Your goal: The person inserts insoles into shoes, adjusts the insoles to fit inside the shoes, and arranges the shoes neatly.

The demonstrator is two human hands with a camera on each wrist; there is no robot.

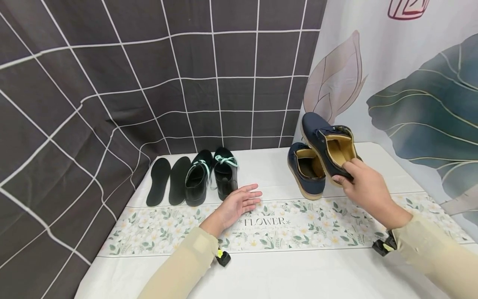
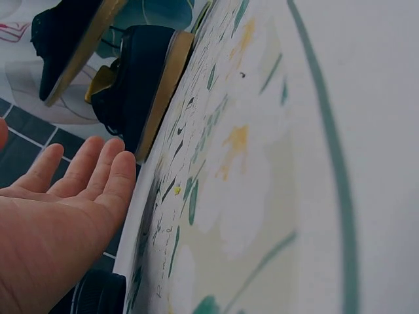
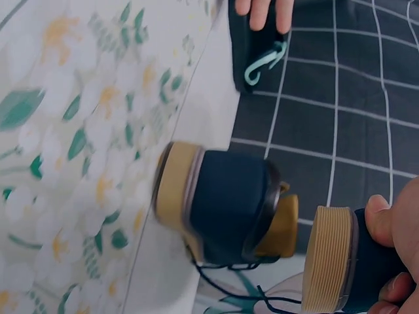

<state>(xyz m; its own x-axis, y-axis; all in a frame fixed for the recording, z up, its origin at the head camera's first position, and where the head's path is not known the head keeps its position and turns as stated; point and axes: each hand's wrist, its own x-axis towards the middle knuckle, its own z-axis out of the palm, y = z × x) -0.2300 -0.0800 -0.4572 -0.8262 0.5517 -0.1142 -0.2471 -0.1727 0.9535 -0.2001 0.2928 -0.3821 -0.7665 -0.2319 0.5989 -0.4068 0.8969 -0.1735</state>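
My right hand [image 1: 364, 185] grips a navy blue shoe [image 1: 323, 137] by its heel, thumb outside and fingers over the collar. The shoe is tilted in the air, toe pointing up and away, with its tan lining showing. Just left of it, a matching navy shoe [image 1: 307, 174] stands on the table, partly hidden behind the lifted one. My left hand [image 1: 239, 203] holds nothing; its fingers are spread, palm turned toward the navy shoes. Close to that hand stands a black shoe [image 1: 225, 178] with mint green laces. In the right wrist view, a dark lace [image 3: 242, 297] dangles near both navy shoes.
A second black shoe [image 1: 197, 182] stands to the left of the first. Two black insoles, a left one [image 1: 158, 180] and a right one [image 1: 177, 185], lie beside it. A floral band [image 1: 164, 232] crosses the white table. Dark gridded cloth [image 1: 194, 95] hangs behind.
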